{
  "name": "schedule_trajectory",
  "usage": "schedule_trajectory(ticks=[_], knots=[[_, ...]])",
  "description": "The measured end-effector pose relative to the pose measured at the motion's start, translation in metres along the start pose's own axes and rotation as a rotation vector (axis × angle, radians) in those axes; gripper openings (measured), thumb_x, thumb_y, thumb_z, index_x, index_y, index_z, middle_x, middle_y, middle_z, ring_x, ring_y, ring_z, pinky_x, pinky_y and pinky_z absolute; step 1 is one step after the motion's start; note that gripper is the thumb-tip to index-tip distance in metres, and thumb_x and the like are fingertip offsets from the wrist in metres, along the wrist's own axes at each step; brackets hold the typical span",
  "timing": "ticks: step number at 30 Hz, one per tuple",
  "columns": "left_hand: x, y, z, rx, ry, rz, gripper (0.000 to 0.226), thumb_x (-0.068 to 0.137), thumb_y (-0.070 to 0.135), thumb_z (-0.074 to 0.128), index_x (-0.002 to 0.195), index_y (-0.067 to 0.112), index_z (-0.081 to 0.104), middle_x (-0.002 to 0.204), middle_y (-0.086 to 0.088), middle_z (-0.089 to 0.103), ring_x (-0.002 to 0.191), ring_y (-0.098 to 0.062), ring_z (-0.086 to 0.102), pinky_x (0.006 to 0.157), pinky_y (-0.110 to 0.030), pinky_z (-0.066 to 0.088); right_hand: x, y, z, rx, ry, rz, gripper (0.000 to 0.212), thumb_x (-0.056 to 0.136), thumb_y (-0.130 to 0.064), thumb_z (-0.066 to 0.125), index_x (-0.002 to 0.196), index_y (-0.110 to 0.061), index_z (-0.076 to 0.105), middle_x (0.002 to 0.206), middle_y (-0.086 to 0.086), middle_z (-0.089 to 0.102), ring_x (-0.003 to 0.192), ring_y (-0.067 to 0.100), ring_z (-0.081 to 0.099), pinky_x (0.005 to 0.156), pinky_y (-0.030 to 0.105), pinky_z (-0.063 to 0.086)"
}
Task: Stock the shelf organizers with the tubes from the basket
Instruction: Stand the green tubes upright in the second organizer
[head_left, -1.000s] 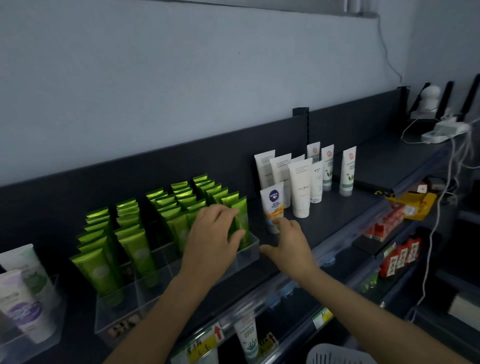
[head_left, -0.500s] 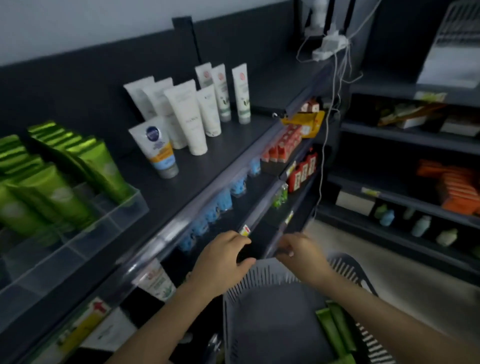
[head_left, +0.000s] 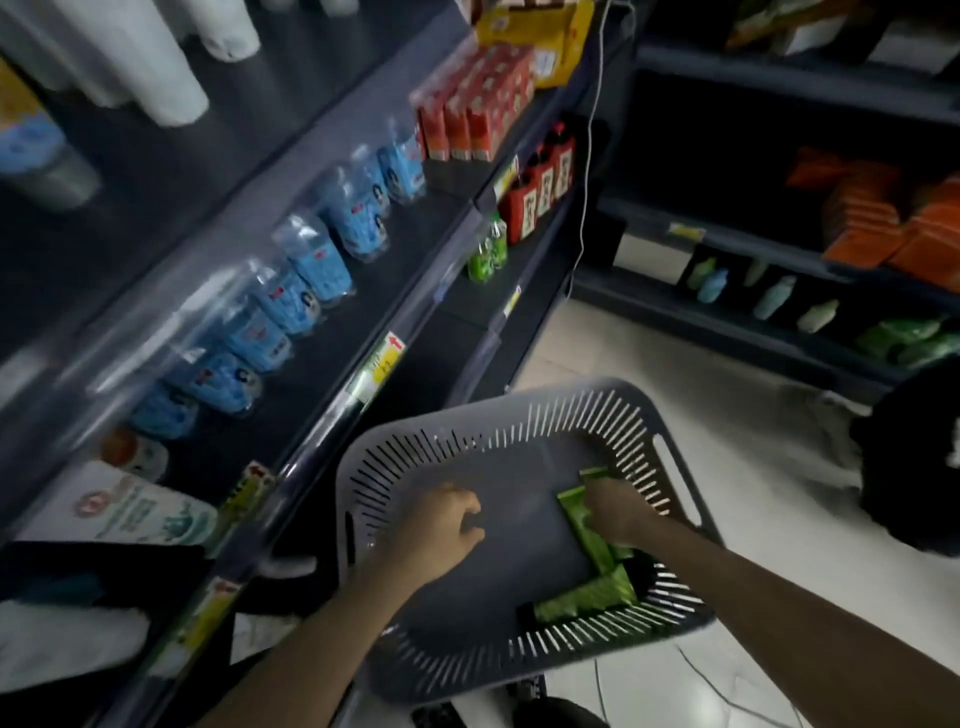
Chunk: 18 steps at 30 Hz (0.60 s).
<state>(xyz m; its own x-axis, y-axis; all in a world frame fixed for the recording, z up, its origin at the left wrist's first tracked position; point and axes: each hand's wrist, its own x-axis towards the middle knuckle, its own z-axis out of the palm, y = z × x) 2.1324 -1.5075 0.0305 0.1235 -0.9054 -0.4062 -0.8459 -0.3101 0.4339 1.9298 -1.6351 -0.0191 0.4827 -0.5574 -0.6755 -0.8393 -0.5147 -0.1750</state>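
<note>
We see right hand (head_left: 618, 512) curled round green plastic tubes (head_left: 584, 530) at the right of the grey slotted plastic basket (head_left: 374, 467), left hand (head_left: 441, 525) loosely curled, holding nothing; labels too blurred to read.

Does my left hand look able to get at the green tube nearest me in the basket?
Probably yes. The left hand hovers empty over the basket floor, and that green tube lies uncovered to its right. The right hand holds the other tubes farther back, not across it.
</note>
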Motion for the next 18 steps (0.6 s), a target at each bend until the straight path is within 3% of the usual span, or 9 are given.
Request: schedule_trajectory(ticks=[6, 10, 14, 18], knots=[[0.009, -0.015, 0.048, -0.049, -0.178, -0.118, 0.028, 0.086, 0.030, 0.065, 0.110, 0.017, 0.064, 0.113, 0.003, 0.064, 0.106, -0.015, 0.058, 0.089, -0.027, 0.046, 0.026, -0.001, 0.031, -0.042, -0.065, 0.022, 0.035, 0.100, -0.012, 0.028, 0.121, 0.006, 0.050, 0.130, 0.025, 0.051, 0.123, 0.035, 0.048, 0.103, 0.037, 0.031], [0.012, -0.022, 0.068, -0.077, -0.258, -0.178, 0.033, 0.087, 0.029, 0.065, 0.115, 0.014, 0.060, 0.114, 0.000, 0.061, 0.103, -0.015, 0.057, 0.083, -0.023, 0.042, 0.037, 0.000, 0.044, -0.043, -0.027, 0.037, 0.029, 0.095, -0.007, 0.038, 0.113, 0.001, 0.059, 0.123, 0.019, 0.060, 0.117, 0.033, 0.055, 0.098, 0.035, 0.043], [0.019, -0.024, 0.085, -0.103, -0.309, -0.199, 0.032, 0.086, 0.028, 0.066, 0.113, 0.013, 0.062, 0.110, -0.003, 0.064, 0.099, -0.018, 0.060, 0.080, -0.025, 0.043, 0.044, -0.011, 0.052, 0.010, 0.032, 0.139, 0.032, 0.094, -0.011, 0.040, 0.118, -0.005, 0.060, 0.125, 0.016, 0.060, 0.118, 0.031, 0.056, 0.097, 0.038, 0.045], [0.029, -0.015, 0.097, -0.103, -0.334, -0.158, 0.022, 0.086, 0.027, 0.065, 0.105, 0.015, 0.067, 0.103, -0.002, 0.067, 0.095, -0.017, 0.062, 0.084, -0.027, 0.048, 0.053, -0.022, 0.066, 0.020, -0.060, 0.141, 0.034, 0.093, -0.014, 0.043, 0.123, -0.008, 0.058, 0.131, 0.012, 0.056, 0.122, 0.028, 0.054, 0.097, 0.042, 0.048]])
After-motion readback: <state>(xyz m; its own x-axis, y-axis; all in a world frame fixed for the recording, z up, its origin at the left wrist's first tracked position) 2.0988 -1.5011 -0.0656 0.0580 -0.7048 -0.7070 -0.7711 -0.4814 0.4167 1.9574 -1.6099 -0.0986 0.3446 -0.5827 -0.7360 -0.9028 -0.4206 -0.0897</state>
